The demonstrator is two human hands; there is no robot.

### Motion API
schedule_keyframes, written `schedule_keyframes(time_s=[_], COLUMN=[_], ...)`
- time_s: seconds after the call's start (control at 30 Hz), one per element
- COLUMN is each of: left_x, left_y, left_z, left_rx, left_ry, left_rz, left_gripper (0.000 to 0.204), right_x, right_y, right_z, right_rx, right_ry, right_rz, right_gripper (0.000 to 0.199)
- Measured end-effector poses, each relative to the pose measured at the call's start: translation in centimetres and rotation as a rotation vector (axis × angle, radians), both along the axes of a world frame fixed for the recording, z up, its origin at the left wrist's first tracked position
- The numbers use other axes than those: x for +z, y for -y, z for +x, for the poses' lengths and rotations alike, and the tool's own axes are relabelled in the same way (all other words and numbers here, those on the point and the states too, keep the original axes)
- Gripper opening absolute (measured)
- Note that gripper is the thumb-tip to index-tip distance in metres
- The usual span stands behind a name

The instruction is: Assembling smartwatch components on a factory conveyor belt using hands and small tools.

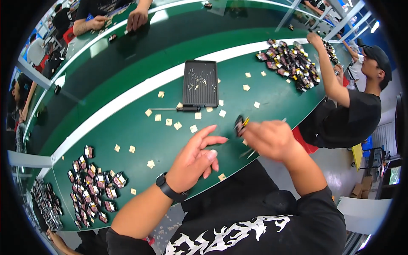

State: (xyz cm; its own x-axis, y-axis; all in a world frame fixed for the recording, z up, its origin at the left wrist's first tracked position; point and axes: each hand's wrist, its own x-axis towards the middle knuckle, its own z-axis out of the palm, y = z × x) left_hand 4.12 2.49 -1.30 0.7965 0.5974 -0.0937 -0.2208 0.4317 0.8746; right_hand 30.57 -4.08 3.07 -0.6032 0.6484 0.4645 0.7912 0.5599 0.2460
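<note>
My right hand [268, 138] has its fingers closed on a small black part [240, 124] with a yellow tip, held just above the green counter [140, 136]. My left hand [196, 158] is just beside it, fingers open and spread, holding nothing. Small tan squares [177, 125] lie scattered flat; ribbed black tray [200, 83] sits beyond them.

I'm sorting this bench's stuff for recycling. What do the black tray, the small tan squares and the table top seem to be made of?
The black tray looks like moulded plastic: matte, with fine ribs across its floor.
The small tan squares look like card or thin wood: flat, pale and dull, too small to tell which.
The table top seems a green mat, rubber or vinyl perhaps: smooth, with soft light reflections and a white stripe.
</note>
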Motion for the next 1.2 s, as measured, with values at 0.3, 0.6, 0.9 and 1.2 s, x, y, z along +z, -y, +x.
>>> schedule_keyframes(time_s=[0.3,0.6,0.9,1.2], left_x=[-0.9,-0.8,0.0,-0.4], left_y=[0.0,1.3,0.9,0.8], left_z=[0.0,0.0,-0.6,-0.4], left_rx=[0.085,0.141,0.196,0.214], left_ry=[-0.050,-0.185,-0.271,-0.283], left_rz=[-0.047,0.133,0.186,0.160], left_gripper=[0.043,0.041,0.036,0.037], right_x=[0.5,2.0,-0.2,-0.5], right_y=[1.9,2.3,1.2,2.0], right_z=[-6.0,-7.1,-6.6,-7.4], right_rx=[-0.106,-0.552,-0.738,-0.586], right_ry=[-0.465,-1.573,-1.616,-1.615], right_rz=[-0.299,-1.259,-1.182,-1.170], right_gripper=[0.030,0.014,0.039,0.023])
